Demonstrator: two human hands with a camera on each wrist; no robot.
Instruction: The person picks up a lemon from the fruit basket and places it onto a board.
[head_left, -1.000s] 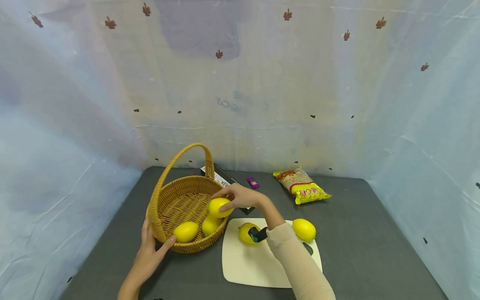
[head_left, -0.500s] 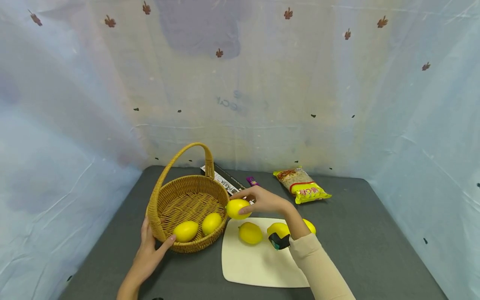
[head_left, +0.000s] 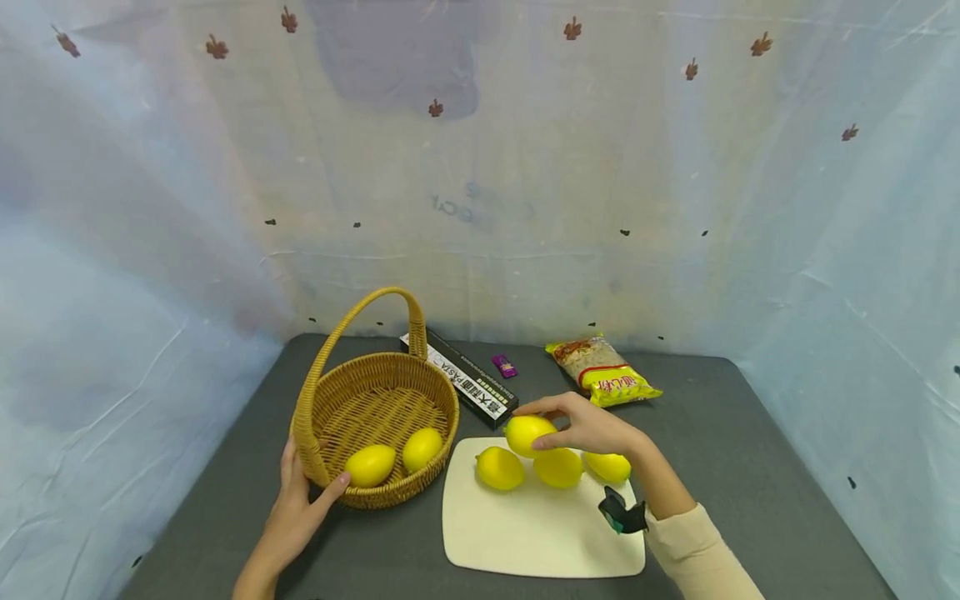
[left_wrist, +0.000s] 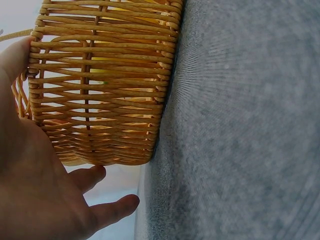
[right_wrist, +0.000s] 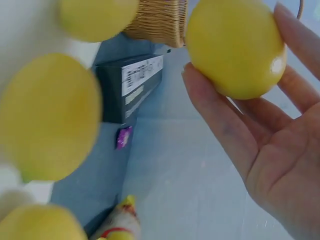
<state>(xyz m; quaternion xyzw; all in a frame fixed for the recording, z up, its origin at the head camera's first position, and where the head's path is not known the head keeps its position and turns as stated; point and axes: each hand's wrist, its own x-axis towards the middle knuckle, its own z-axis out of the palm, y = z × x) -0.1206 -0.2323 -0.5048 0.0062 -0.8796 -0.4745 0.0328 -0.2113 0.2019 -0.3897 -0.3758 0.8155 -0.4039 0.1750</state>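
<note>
My right hand [head_left: 588, 425] pinches a yellow lemon [head_left: 527, 437] between thumb and fingers, raised over the back of a cream cutting board [head_left: 532, 537]. On the board lie three more lemons: one at left [head_left: 499, 468], a middle lemon [head_left: 559, 472] and a right lemon [head_left: 609, 468]. To the left, a round wicker basket [head_left: 367, 392] with a tall handle has two lemons inside, one lemon [head_left: 371, 466] beside my thumb and another lemon [head_left: 422, 450]. My left hand [head_left: 291, 512] holds the basket's near left side, thumb at the rim. In the left wrist view, two fingers [left_wrist: 116, 210] extend past the woven wall.
A black and white pasta box [head_left: 468, 383] lies behind the basket and board. Beside it is a small purple packet [head_left: 505, 366]. A yellow-printed bag [head_left: 603, 372] rests at the back right of the dark grey table [head_left: 750, 500]. A pale curtain [head_left: 495, 183] hangs behind.
The right hand has carried its lemon out of the basket, rightward over the board's back edge. The left hand and basket have stayed in place.
</note>
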